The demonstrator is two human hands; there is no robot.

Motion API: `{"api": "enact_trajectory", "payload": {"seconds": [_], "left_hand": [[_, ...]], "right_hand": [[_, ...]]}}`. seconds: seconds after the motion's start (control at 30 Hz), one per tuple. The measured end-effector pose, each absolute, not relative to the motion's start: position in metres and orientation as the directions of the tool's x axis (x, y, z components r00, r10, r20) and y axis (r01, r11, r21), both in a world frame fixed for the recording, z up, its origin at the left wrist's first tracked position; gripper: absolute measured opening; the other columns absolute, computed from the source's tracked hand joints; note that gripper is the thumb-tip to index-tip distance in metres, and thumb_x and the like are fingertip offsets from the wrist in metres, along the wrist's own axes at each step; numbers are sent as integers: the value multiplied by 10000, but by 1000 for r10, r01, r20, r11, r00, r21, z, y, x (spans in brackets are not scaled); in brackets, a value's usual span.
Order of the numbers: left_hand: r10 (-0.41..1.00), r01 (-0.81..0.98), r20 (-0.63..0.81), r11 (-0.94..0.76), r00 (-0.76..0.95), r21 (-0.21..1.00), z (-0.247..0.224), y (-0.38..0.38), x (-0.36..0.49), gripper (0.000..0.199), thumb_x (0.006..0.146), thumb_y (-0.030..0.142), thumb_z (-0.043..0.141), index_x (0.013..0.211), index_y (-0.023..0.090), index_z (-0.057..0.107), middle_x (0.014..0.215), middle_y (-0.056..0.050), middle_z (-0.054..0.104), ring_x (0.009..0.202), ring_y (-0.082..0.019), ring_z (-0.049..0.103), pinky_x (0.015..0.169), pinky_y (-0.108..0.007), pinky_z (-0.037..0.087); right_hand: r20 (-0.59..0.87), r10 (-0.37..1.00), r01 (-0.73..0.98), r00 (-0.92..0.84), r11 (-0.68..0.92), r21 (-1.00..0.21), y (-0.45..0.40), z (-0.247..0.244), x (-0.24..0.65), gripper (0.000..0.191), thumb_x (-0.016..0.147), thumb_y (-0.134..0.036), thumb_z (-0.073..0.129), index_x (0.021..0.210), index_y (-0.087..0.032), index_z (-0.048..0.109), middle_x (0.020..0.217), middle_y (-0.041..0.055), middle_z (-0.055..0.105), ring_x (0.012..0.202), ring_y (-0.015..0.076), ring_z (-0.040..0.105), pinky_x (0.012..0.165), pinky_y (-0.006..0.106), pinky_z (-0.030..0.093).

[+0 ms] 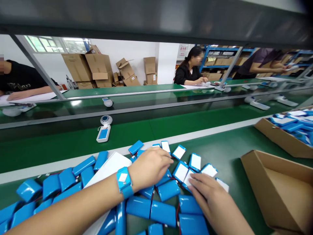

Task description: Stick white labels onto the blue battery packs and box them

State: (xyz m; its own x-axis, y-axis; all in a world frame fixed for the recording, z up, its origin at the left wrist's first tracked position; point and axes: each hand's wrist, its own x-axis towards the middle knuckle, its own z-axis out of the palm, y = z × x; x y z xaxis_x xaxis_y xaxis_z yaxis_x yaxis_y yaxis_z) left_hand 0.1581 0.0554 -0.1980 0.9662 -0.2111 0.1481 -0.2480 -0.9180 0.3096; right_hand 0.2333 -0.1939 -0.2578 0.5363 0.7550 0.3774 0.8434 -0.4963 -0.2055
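Observation:
My left hand [152,166], a blue band on its wrist, hovers over blue-wrapped battery packs with its fingers curled and pinched together. Whatever may be between those fingertips is hidden. My right hand [214,195] has its fingertips and thumb on a battery pack [189,179] with a white pad on its face. Around it lie more white-faced packs [195,161], several in number. Plain blue packs [163,212] with thin red and black wires spread below and to the left. Partly under my left forearm is a stack of white sheets [113,166].
An open cardboard box [276,189] stands at right, with another box [278,138] full of blue packs behind it. White handheld devices [103,133] sit on the green conveyor belt [151,127]. A grey shelf [156,23] hangs overhead. Other people work across the line.

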Motion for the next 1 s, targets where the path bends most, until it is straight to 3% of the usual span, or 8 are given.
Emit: {"api": "enact_trajectory", "payload": {"seconds": [0.07, 0.17, 0.37, 0.5, 0.63, 0.77, 0.9, 1.0], "left_hand": [[-224, -249, 109, -905, 968, 345, -199, 30, 167, 234, 986, 232, 512, 1055, 227, 736, 1085, -24, 730, 1054, -182, 652, 995, -291, 489], [-105, -113, 41, -940, 994, 321, -207, -1, 179, 275, 974, 300, 550, 834, 162, 742, 888, -90, 714, 893, -230, 683, 847, -329, 540], [82, 77, 8, -966, 997, 247, -212, -27, 193, 194, 904, 259, 605, 883, 108, 725, 928, -147, 702, 879, -292, 702, 777, -378, 560], [142, 139, 1, -968, 990, 211, -211, -37, 198, 167, 839, 229, 672, 916, 88, 715, 942, -171, 700, 839, -315, 707, 716, -391, 560], [163, 144, 57, -959, 985, 243, -181, -16, 184, 318, 877, 474, 695, 937, 163, 725, 955, -98, 727, 918, -271, 701, 813, -346, 555], [371, 329, 149, -912, 917, 246, -132, 46, 110, 589, 935, 673, 486, 1304, 237, 630, 1285, -88, 667, 1087, -286, 663, 934, -393, 535], [714, 717, -75, -697, 696, 22, -142, 113, -7, 810, 809, 799, 513, 1348, 204, 624, 1357, -130, 636, 1185, -410, 620, 1017, -539, 481], [794, 818, -297, -571, 531, -63, -184, 133, -79, 943, 654, 681, 720, 1410, 137, 568, 1496, -179, 501, 1317, -438, 526, 1109, -540, 414]], "right_hand": [[439, 748, 858, 499, -496, -131, -201, -268, 219, 330, 1013, -287, 448, 1086, -175, 749, 1151, 117, 723, 1049, 306, 689, 879, 513, 613], [500, 712, 844, 493, -530, -77, -204, -274, 209, 331, 1005, -246, 447, 1063, -132, 753, 1103, 147, 730, 997, 328, 700, 831, 532, 626], [558, 656, 825, 508, -557, -97, -201, -277, 207, 307, 968, -161, 472, 1049, -71, 754, 1088, 180, 732, 978, 361, 706, 817, 550, 630], [533, 656, 821, 534, -552, -143, -200, -275, 208, 335, 982, -181, 444, 1047, -140, 770, 1132, 125, 733, 1042, 316, 701, 863, 484, 635], [504, 665, 815, 551, -557, -156, -204, -268, 211, 388, 1002, -211, 383, 1096, -173, 758, 1207, 84, 714, 1096, 281, 684, 896, 444, 627], [505, 611, 760, 610, -632, -152, -205, -266, 228, 447, 1028, -342, 393, 1397, -164, 573, 1516, 98, 474, 1337, 389, 496, 983, 635, 530], [450, 658, 773, 604, -622, -126, -189, -280, 251, 531, 1010, -467, 419, 1489, -241, 463, 1565, 36, 389, 1397, 453, 395, 996, 764, 424], [442, 685, 795, 580, -594, -122, -183, -298, 260, 546, 1001, -514, 410, 1465, -240, 495, 1522, 55, 453, 1359, 460, 445, 982, 794, 391]]}}
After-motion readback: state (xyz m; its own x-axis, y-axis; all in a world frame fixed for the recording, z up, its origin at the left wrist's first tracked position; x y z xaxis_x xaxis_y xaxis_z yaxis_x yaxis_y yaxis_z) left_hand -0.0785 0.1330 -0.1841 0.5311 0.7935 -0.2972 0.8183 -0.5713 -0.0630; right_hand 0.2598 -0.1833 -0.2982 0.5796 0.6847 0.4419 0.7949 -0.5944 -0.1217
